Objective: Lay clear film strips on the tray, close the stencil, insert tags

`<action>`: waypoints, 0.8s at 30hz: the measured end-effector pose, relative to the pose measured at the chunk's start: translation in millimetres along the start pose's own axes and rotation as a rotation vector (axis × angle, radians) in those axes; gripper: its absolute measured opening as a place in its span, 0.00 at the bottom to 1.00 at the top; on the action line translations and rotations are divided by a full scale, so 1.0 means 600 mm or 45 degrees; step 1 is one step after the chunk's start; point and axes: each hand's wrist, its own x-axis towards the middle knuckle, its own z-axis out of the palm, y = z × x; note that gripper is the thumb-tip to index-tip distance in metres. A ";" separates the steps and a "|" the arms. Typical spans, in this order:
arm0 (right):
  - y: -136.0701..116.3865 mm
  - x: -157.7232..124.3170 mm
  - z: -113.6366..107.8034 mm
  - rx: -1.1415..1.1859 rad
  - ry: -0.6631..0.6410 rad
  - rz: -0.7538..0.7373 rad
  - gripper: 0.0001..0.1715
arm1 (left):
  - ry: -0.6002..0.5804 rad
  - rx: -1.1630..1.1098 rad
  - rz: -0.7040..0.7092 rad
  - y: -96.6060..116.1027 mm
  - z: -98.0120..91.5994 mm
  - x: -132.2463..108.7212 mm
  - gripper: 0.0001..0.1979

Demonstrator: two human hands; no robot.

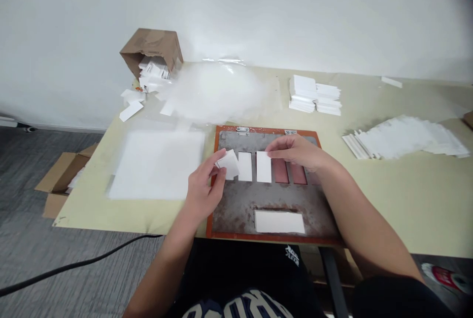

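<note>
My right hand (295, 153) covers the far ends of the red slots (281, 171) near the metal plate's (240, 199) far edge; I cannot tell whether the rightmost is filled. My left hand (203, 190) hides part of the white pieces (229, 162) it pinches; count unclear. The cardboard box (153, 49) contents at the table's (424, 199) far left corner are too small to read.

It looked like a small assembly workshop: a worn metal jig plate (273, 194) under the hands, card stacks (314, 93) beyond, cardboard box (153, 52) far left.
</note>
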 end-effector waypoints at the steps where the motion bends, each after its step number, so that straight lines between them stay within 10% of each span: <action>1: 0.001 -0.001 -0.001 -0.014 0.032 -0.033 0.14 | -0.002 0.004 -0.002 0.000 0.000 0.000 0.19; 15: -0.018 -0.026 0.011 -0.445 0.148 -0.533 0.13 | -0.022 0.253 0.268 0.026 0.004 -0.003 0.18; 24: -0.011 -0.015 0.018 -0.679 0.055 -0.439 0.09 | -0.049 0.287 0.271 0.033 0.013 -0.017 0.19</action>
